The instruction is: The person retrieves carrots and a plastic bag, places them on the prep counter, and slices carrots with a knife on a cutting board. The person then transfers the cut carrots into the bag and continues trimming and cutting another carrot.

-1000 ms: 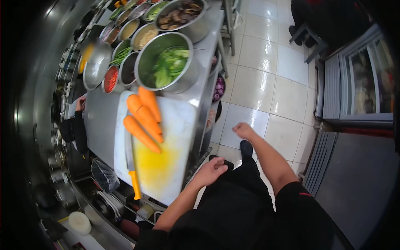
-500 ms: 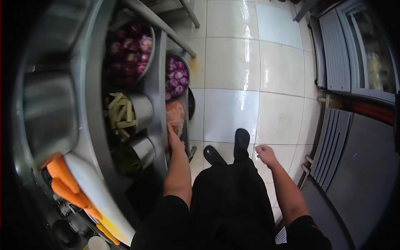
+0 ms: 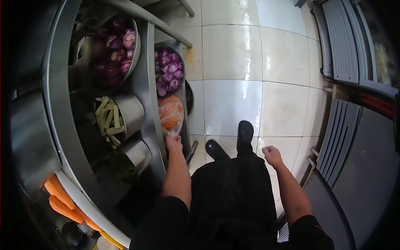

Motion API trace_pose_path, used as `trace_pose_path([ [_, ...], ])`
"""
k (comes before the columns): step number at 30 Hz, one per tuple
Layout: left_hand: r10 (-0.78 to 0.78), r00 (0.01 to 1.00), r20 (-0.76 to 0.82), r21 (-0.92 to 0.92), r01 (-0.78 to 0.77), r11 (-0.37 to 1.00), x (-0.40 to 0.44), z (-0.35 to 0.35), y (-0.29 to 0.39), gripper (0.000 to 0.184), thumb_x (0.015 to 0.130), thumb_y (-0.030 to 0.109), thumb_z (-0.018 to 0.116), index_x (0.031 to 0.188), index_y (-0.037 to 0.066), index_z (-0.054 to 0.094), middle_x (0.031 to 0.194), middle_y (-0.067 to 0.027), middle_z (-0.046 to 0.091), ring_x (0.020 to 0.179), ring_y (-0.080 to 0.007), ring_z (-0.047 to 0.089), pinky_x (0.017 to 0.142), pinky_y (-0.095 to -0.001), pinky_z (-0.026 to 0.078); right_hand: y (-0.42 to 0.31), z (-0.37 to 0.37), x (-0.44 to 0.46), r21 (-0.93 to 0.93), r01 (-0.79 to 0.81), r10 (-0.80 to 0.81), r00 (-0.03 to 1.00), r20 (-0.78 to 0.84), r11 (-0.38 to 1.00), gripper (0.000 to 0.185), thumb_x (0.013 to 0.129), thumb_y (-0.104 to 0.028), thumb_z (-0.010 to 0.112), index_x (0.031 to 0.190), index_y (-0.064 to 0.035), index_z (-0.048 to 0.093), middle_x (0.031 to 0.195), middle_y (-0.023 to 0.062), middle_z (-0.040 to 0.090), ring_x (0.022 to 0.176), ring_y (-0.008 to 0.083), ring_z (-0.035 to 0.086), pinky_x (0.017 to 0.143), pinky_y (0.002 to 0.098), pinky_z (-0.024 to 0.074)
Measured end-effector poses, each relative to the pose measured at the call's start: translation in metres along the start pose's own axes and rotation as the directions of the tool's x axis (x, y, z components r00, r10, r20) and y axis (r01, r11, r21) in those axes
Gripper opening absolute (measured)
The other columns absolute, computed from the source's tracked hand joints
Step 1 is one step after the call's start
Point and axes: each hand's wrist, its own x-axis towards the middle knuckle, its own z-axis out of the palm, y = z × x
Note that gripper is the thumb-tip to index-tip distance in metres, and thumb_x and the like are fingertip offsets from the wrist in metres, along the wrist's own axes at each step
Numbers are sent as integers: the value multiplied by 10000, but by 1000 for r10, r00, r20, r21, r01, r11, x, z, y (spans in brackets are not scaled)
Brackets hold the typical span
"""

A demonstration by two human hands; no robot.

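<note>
Left hand (image 3: 173, 143), fingers closed, grips the near end of a plastic bag (image 3: 171, 110) of orange food just ahead of it, with purple onions (image 3: 170, 71) beyond. Right hand (image 3: 271, 155), loosely curled, appears empty, well apart.

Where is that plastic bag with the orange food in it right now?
In the head view, the plastic bag is left of centre, between a cluster of purple onions and the left hand, which holds its near end.
</note>
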Motion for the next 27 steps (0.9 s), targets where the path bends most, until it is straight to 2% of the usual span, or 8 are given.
trace_pose_path([
  [4,-36,997,-63,134,44,990,-70,-2,11,407,1015,553,577,1161,173,573,876,-3,565,611,-129,462,625,-275,494,-108,43,-13,-231,383,-374,924,85,894,414,898,-334,717,1148,-5,707,1185,223,674,1138,391,635,985,461,515],
  [7,15,1000,-23,217,-10,976,-84,-4,-2,389,960,411,733,1128,124,532,891,-56,560,609,-162,522,540,-337,523,-216,108,-19,-129,687,-663,725,185,715,514,888,-317,740,1278,-2,628,1264,215,592,1197,418,587,1027,470,500],
  [10,-3,999,52,273,-11,962,-98,-8,-16,289,990,285,698,1144,123,513,903,-58,559,606,-190,525,541,-348,530,-336,136,-38,-4,765,-752,634,181,644,825,873,-274,755,1534,-23,330,1502,271,415,1283,448,534,1039,475,492],
  [13,-11,987,158,271,-32,962,-90,-25,-40,269,994,202,647,1203,108,506,1005,-93,583,677,-224,577,567,-376,545,-359,199,-9,-207,953,-975,212,-59,220,930,863,-235,756,1582,-46,197,1460,269,492,1284,450,547,1037,482,489],
  [16,-38,927,373,218,-48,975,-78,-58,-83,288,972,143,591,1232,65,494,989,-98,582,661,-225,591,557,-368,544,-367,200,-15,-221,894,-680,441,585,389,743,869,-237,741,1509,-67,404,1322,242,631,1213,448,608,1000,491,507],
  [20,-64,953,297,344,-44,938,-163,-56,-72,227,974,140,570,1182,59,528,947,-93,610,623,-183,585,549,-334,537,-309,214,4,-173,839,-779,543,312,515,272,934,-305,655,1011,-49,708,959,229,723,997,437,682,858,495,545],
  [22,-84,963,255,399,-26,917,-201,-55,-61,217,977,145,566,1173,58,535,940,-93,620,610,-168,581,545,-325,535,-305,151,-19,-24,717,-707,693,141,697,294,967,-303,605,996,-20,679,934,232,718,995,435,679,855,490,544],
  [27,-128,941,315,468,-37,883,-275,-75,-24,163,992,182,560,1097,59,583,873,-69,630,580,-145,577,525,-287,522,-289,11,-84,-122,741,-732,671,116,660,350,990,-290,533,1190,-52,695,1144,293,681,1101,463,631,964,490,513],
])
